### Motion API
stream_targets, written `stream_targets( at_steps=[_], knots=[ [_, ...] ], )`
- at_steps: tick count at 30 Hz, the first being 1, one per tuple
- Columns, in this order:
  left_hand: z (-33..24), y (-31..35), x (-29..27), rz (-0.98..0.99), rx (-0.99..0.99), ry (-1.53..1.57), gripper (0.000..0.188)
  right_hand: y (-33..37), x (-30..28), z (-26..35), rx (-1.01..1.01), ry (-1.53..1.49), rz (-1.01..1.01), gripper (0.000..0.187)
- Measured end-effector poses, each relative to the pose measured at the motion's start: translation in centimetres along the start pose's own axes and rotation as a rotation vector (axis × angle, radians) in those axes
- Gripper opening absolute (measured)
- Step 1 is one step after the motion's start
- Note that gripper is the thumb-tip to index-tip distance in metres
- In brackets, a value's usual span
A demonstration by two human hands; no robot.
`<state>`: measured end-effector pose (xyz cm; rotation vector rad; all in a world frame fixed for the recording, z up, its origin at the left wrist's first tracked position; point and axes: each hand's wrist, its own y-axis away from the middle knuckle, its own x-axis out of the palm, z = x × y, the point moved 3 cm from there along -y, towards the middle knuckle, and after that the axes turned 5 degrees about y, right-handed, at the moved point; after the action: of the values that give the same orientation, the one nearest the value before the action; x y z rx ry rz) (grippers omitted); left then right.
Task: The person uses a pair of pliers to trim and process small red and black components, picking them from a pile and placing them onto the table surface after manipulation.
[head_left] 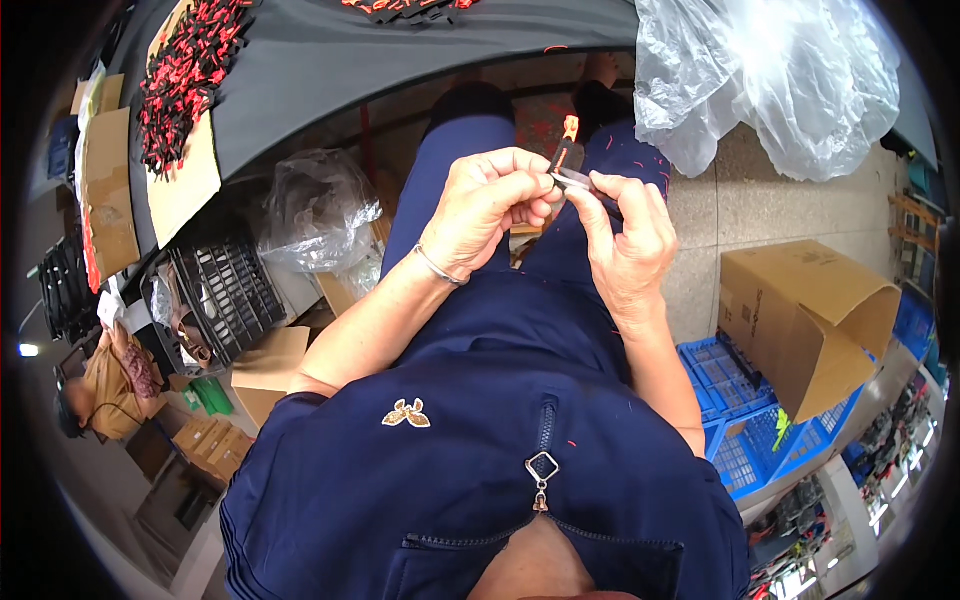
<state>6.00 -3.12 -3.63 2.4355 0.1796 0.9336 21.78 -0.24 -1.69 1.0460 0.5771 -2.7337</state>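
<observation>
Above my lap, my left hand [492, 205] pinches a small black fabric tab [568, 157] with an orange-red end sticking up. My right hand [632, 238] is close beside it, thumb and fingers closed on a small, thin, pale shiny piece [577, 180] that meets the tab's lower end. Whether this is clear plastic or metal I cannot tell. On the dark table ahead, a large heap of similar black and orange-red tabs [195, 80] lies at the left, partly on cardboard. A second heap [410, 8] shows at the far edge.
Clear plastic bags [770, 80] hang over the table's right side. At my right, an open cardboard box [800, 310] rests on blue plastic crates [735, 400]. To the left are a black crate [235, 290], a plastic bag [320, 210], cardboard boxes [210, 445] and another person [118, 390].
</observation>
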Motion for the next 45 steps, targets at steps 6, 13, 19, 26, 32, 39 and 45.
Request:
stream_targets(
  at_steps=[6, 13, 19, 26, 32, 39, 45],
  knots=[
    [-0.2, -0.4, -0.1, -0.042, 0.000, -0.068, 0.010, -0.5, 0.5, -0.7, 0.078, -0.097, -0.062, 0.018],
    [-0.4, 0.0, -0.9, -0.096, 0.032, -0.127, 0.010, -1.2, 1.2, -0.5, 0.081, -0.084, -0.012, 0.017],
    [-8.9, 1.4, -5.8, -0.178, 0.484, -0.099, 0.022, -0.7, 2.1, -2.6, 0.363, -0.420, 0.029, 0.016],
    [-15.0, 0.1, -9.9, -0.376, 0.706, -0.012, 0.038, -1.8, 2.9, -1.6, 0.427, -0.545, 0.065, 0.016],
    [-14.5, -3.5, -6.5, -0.608, 1.010, -1.263, 0.024, -1.9, 3.2, -1.7, 0.428, -0.516, 0.087, 0.017],
    [-15.8, -5.2, -7.0, -0.570, 1.037, -1.645, 0.013, -1.8, 3.4, -2.1, 0.441, -0.503, 0.103, 0.017],
    [-18.9, -5.9, -8.9, -0.625, 0.711, -1.330, 0.018, -1.8, 3.4, -2.3, 0.456, -0.516, 0.121, 0.016]
  ],
)
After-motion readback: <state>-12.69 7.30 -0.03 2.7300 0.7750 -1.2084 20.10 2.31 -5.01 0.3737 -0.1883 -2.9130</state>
